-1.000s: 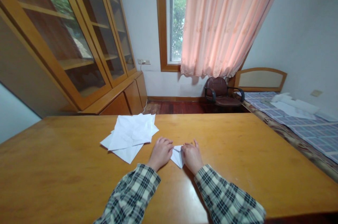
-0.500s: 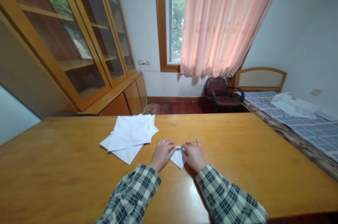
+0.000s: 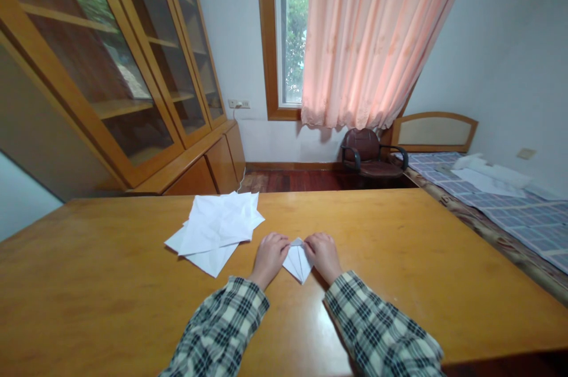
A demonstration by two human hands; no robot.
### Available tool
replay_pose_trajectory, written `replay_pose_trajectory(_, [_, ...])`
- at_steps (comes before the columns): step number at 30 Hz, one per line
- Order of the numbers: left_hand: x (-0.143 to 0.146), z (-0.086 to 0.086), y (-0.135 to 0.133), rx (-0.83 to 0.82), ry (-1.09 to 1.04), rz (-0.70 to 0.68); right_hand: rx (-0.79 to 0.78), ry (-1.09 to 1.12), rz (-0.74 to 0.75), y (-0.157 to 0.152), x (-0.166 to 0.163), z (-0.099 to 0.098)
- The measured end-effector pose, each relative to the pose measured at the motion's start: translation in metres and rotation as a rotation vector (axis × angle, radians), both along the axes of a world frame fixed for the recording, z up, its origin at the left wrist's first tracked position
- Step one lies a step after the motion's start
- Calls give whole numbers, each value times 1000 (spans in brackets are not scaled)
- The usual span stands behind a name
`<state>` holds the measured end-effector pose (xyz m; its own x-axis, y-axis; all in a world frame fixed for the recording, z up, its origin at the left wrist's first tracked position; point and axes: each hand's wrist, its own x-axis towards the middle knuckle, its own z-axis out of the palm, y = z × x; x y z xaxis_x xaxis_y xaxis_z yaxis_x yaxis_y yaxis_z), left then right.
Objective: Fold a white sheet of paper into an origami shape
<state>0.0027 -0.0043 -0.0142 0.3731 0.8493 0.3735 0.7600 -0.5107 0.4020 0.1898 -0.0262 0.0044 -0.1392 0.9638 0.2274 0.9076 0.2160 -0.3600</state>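
Observation:
A small folded white paper [image 3: 297,261], pointed toward me, lies on the wooden table [image 3: 399,258] between my two hands. My left hand [image 3: 270,255] has its fingers curled and pinches the paper's left upper edge. On the other side, my right hand [image 3: 323,254] is closed on the right upper edge. Both hands rest on the tabletop with the fingertips nearly meeting at the paper's top. Plaid sleeves cover both forearms.
A loose pile of white paper sheets [image 3: 215,228] lies on the table to the left of my hands. Beyond the table are a glass-door wooden cabinet [image 3: 133,69], a brown armchair [image 3: 370,155] under a pink curtain [image 3: 373,34], and a bed [image 3: 510,199] at right.
Both hands have closed in toward the top of the folded paper; the right hand's raised finger has curled down. The paper now shows more between the hands.

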Motion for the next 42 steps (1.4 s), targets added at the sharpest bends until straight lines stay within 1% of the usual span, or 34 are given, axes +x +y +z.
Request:
replay_pose_trajectory(6, [1,-1,1,-13,-33,-8,21,26,-11,3,-1,-7])
replay_pose_trajectory(11, [2,-2,0,-44,-70,16,59,60,-10,5,-3,-12])
replay_pose_trajectory(17, [2,-2,1,-17,-67,-78,106,65,-28,7,-3,-17])
replay_pose_trajectory(22, [1,-6,2,-15,-64,-83,115,41,1,6,-3,-18])
replay_pose_trajectory(29, [0,-12,3,1,-40,-61,108,60,-3,5,-2,-17])
replay_pose_trajectory(42, [1,-10,2,24,-28,-62,68,104,27,2,2,-15])
